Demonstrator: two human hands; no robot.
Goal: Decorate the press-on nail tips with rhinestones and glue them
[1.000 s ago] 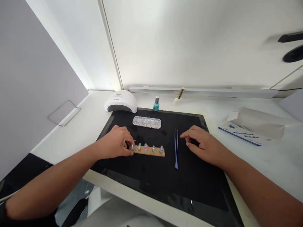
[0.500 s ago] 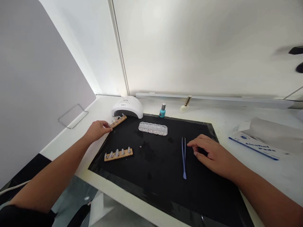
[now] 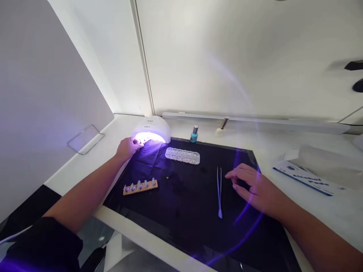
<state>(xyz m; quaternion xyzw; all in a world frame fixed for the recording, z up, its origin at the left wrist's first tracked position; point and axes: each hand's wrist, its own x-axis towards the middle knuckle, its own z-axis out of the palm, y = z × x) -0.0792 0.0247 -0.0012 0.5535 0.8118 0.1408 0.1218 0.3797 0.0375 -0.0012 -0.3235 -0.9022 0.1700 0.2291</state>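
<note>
At the mouth of the white lamp [image 3: 154, 126], which glows violet, my left hand [image 3: 128, 148] pinches the end of a strip of nail tips [image 3: 144, 139]; most of that strip is inside the glare. A second wooden strip with several silvery nail tips [image 3: 141, 187] lies on the black mat [image 3: 184, 204]. My right hand [image 3: 247, 184] rests at the mat's right side, fingers apart and holding nothing, just right of the blue tweezers [image 3: 219, 194]. A clear compartment case [image 3: 182, 155] lies on the mat in front of the bottles.
A teal bottle [image 3: 194, 134] stands at the mat's back edge, with a cream bottle [image 3: 222, 127] behind to its right. An alcohol pads box [image 3: 303, 179] lies at the right. A wire stand [image 3: 86, 139] is at the left.
My left hand has moved forward and right, carrying the strip into the lamp's opening. The lamp has lit up violet. My right hand has stayed nearly still.
</note>
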